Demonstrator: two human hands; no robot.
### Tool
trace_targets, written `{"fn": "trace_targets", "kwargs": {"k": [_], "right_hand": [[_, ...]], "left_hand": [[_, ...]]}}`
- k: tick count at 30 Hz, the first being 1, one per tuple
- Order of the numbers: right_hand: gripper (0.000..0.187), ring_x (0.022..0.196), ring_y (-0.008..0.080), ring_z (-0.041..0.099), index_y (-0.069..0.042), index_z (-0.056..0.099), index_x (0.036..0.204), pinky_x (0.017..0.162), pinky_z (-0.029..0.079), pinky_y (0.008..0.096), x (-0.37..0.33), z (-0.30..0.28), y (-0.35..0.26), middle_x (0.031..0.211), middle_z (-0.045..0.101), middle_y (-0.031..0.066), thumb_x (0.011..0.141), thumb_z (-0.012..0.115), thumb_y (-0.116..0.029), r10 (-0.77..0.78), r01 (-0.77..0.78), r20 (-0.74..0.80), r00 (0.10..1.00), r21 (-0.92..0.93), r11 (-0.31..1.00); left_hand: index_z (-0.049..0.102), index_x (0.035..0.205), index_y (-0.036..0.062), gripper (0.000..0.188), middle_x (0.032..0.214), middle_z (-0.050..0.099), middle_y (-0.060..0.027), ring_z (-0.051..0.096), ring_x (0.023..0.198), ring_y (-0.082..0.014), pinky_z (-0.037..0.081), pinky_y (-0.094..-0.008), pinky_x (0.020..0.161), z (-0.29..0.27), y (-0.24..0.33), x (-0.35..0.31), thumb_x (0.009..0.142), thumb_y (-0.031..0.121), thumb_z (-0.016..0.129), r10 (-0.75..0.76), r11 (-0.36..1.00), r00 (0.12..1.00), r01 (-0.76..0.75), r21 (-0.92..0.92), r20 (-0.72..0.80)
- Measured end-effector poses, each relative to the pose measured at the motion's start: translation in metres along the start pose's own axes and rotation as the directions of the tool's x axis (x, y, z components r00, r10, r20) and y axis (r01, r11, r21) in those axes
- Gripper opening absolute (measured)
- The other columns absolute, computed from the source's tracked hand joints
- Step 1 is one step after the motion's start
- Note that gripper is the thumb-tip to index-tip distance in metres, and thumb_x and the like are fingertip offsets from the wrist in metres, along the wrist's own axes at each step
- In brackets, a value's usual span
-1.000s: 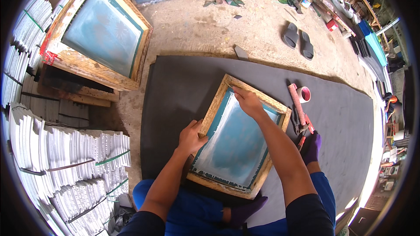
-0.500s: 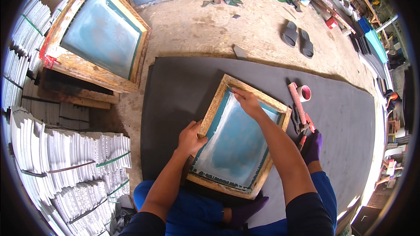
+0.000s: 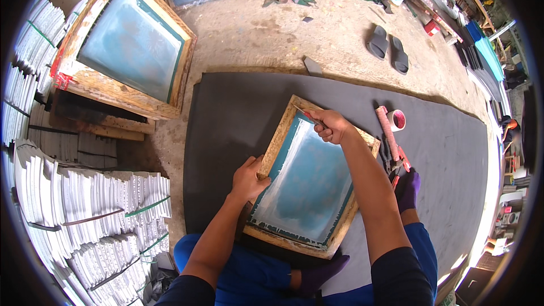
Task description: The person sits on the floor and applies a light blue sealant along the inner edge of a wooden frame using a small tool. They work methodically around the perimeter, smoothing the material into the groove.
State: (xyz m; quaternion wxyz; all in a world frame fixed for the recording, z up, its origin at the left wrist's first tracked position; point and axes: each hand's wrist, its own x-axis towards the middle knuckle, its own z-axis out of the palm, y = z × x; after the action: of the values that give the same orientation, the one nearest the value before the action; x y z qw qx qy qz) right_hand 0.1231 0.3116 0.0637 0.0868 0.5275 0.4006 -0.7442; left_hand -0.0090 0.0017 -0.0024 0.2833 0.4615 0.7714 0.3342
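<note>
A wooden screen-printing frame (image 3: 276, 146) with blue mesh (image 3: 309, 175) lies tilted on the dark mat, partly against my legs. My left hand (image 3: 247, 179) grips its left rail, thumb on top and fingers over the outer side. At the frame's far corner, my right hand (image 3: 331, 126) is closed around a slim red-handled tool (image 3: 307, 115). Its thin tip meets the inner edge of the wood near that corner; the exact kind is too small to tell. Pale whitish streaks run along the mesh's left side, and ragged dark green edging shows near the bottom rail.
Right of the frame lie red-handled pliers (image 3: 403, 158), a pinkish-red rod (image 3: 386, 127) and a tape roll (image 3: 396, 120). Another wooden screen (image 3: 133, 42) leans at the far left, above bundled white stacks (image 3: 96, 204). Black slides (image 3: 399, 55) sit on the floor beyond the mat (image 3: 442, 192).
My right hand has turned over into a fist-like grip and shifted slightly right, with the tool's tip still near the far corner. My left hand stays on the rail.
</note>
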Motion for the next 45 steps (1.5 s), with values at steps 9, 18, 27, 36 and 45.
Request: {"fn": "trace_targets", "kwargs": {"k": [9,18,27,36,45], "right_hand": [[0.033,0.091,0.032,0.074,-0.025,0.072,0.133,0.08,0.058,0.0464,0.028,0.005,0.071,0.102,0.077,0.0125,0.104,0.061,-0.037,-0.864,0.382,-0.061,0.499,-0.879,0.283],[0.036,0.097,0.0346,0.075,-0.03,0.067,0.138,0.087,0.058,0.0503,-0.026,0.048,0.027,0.104,0.077,0.0145,0.105,0.054,-0.031,-0.674,-0.002,-0.081,0.735,-0.993,0.118],[0.041,0.096,0.0388,0.074,-0.031,0.059,0.147,0.085,0.059,0.05,0.014,0.02,0.035,0.105,0.076,0.0168,0.107,0.051,-0.031,-0.709,0.283,0.016,0.705,-0.923,0.261],[0.04,0.078,0.0304,0.074,-0.018,0.065,0.144,0.073,0.058,0.0464,0.049,-0.01,0.071,0.087,0.076,0.0111,0.107,0.061,-0.032,-0.842,0.595,0.027,0.539,-0.72,0.358],[0.04,0.106,0.0243,0.07,-0.015,0.065,0.144,0.097,0.053,0.0351,0.027,0.01,0.052,0.117,0.076,0.0135,0.108,0.059,-0.032,-0.679,0.514,-0.001,0.735,-0.653,0.557]], "left_hand": [[0.062,0.139,0.0053,0.073,0.109,0.065,-0.013,0.069,0.098,-0.0357,0.057,-0.044,0.082,0.003,-0.001,0.001,0.071,0.021,0.08,0.069,0.997,0.997,-0.069,0.02,-0.039],[0.062,0.138,0.0027,0.072,0.11,0.064,-0.0137,0.068,0.099,-0.036,0.057,-0.0444,0.083,0.002,-0.003,-0.001,0.071,0.021,0.081,0.052,0.998,0.998,-0.05,0.035,-0.046],[0.065,0.135,0.007,0.069,0.103,0.064,-0.0141,0.068,0.095,-0.0373,0.055,-0.0455,0.081,0.005,-0.007,0.003,0.069,0.019,0.081,0.071,0.997,0.995,-0.069,0.034,-0.076],[0.062,0.139,0.0059,0.071,0.109,0.064,-0.0124,0.069,0.096,-0.0358,0.057,-0.0443,0.082,0.003,0.004,0.004,0.071,0.021,0.078,0.054,0.998,0.998,-0.053,0.023,-0.036],[0.061,0.14,0.0058,0.073,0.111,0.065,-0.0127,0.069,0.098,-0.0355,0.057,-0.0437,0.082,0.0,-0.004,-0.002,0.072,0.021,0.079,0.026,1.0,0.999,-0.025,0.009,-0.037]]}}
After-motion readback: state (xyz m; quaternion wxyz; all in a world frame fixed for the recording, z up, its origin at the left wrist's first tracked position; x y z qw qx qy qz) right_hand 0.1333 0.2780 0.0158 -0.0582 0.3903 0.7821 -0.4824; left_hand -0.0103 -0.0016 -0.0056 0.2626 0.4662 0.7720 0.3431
